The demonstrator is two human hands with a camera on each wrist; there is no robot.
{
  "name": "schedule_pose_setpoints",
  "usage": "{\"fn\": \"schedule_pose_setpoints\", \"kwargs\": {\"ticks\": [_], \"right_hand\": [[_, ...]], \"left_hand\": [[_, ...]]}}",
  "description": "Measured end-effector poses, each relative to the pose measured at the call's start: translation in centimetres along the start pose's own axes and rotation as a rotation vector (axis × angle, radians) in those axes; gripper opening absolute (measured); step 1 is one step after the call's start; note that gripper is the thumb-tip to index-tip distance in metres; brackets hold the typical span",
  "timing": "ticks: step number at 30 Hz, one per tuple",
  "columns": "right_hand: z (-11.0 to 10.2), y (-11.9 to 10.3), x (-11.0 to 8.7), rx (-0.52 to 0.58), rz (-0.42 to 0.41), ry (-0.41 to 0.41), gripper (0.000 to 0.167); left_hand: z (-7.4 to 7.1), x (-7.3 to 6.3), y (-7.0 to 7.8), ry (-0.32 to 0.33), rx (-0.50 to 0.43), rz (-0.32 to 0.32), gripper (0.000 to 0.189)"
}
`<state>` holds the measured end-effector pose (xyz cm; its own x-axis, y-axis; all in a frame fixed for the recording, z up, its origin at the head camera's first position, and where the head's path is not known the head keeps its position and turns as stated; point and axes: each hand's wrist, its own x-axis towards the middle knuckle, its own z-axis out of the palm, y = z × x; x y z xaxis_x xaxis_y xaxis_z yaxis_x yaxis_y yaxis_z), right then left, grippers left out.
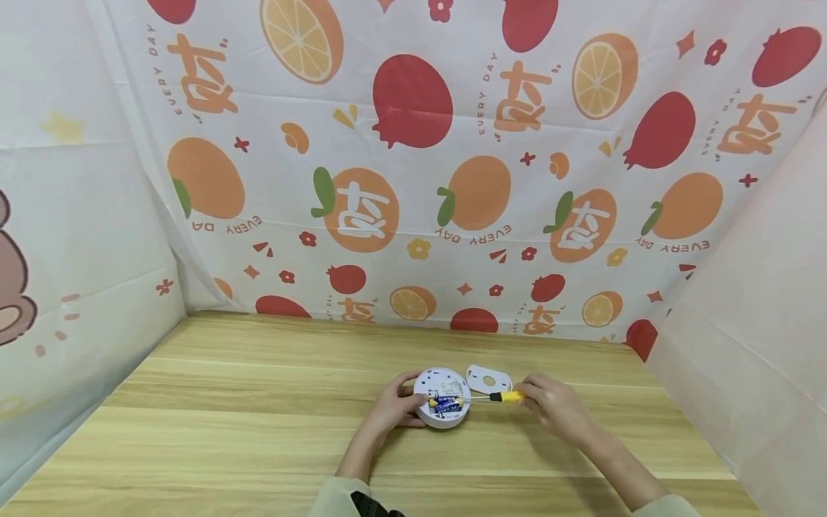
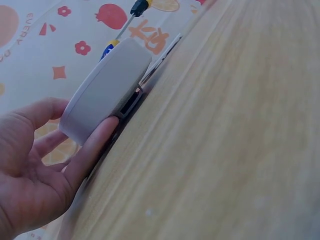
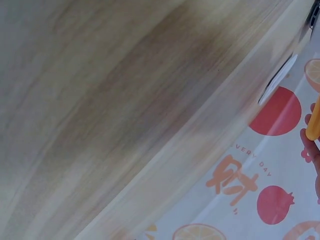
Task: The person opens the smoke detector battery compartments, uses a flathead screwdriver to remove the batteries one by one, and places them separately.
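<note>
My left hand (image 1: 391, 406) grips a round white device (image 1: 426, 376) by its left side, thumb over the top edge and fingers below. Blue-and-yellow batteries (image 1: 447, 406) lie in a recess of its upward face. In the left wrist view the device (image 2: 107, 90) shows its plain side wall, tilted close over the table. My right hand (image 1: 554, 409) holds a screwdriver (image 1: 507, 396) by its yellow-and-black handle. The thin metal shaft points left, and its tip end overlaps the batteries at the device's right edge. Only a few fingertips (image 3: 311, 144) appear in the right wrist view.
A flat white plate (image 1: 477, 373) with an oval hole lies just behind the screwdriver, beside the device. The wood-grain table (image 1: 258, 416) ends at a fruit-printed cloth (image 1: 413, 208) at the back. Pale cloths hang on the left and right.
</note>
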<state>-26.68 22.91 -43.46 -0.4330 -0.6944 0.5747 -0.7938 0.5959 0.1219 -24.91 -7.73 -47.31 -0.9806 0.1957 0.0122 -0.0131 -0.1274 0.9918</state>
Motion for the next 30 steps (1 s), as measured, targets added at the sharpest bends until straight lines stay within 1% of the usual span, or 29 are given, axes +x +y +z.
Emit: {"fn": "schedule_pose_setpoints", "kwargs": {"ticks": [7,11,15,18,21,24,26,28,30], "right_hand": [[-0.1,0.0,0.1,-0.002,0.027,0.015,0.029],[-0.2,-0.1,0.0,-0.002,0.056,0.037,0.03],[-0.3,-0.1,0.1,-0.018,0.079,0.059,0.029],[-0.5,0.0,0.1,-0.034,0.097,0.062,0.028],[-0.6,-0.1,0.2,-0.035,0.106,0.055,0.028],[-0.7,-0.2,0.4,-0.032,0.11,0.045,0.027],[-0.8,-0.3,0.6,-0.031,0.113,0.037,0.027],[-1.0,-0.5,0.7,-0.033,0.118,0.029,0.027],[-1.1,-0.6,0.9,-0.035,0.119,0.025,0.026]], "left_hand": [[0.0,0.2,0.0,0.017,0.07,0.039,0.05],[-0.1,0.2,0.3,0.039,0.102,0.027,0.046],[-0.2,0.1,0.7,0.079,0.099,0.007,0.04],[-0.2,-0.1,1.0,0.106,0.099,0.006,0.043],[-0.1,-0.1,1.1,0.101,0.14,0.018,0.049],[0.0,-0.1,1.0,0.073,0.175,0.037,0.046],[0.0,0.0,0.9,0.062,0.174,0.051,0.043],[0.0,0.1,0.8,0.074,0.159,0.055,0.04],[0.1,0.1,0.7,0.102,0.146,0.051,0.04]]}}
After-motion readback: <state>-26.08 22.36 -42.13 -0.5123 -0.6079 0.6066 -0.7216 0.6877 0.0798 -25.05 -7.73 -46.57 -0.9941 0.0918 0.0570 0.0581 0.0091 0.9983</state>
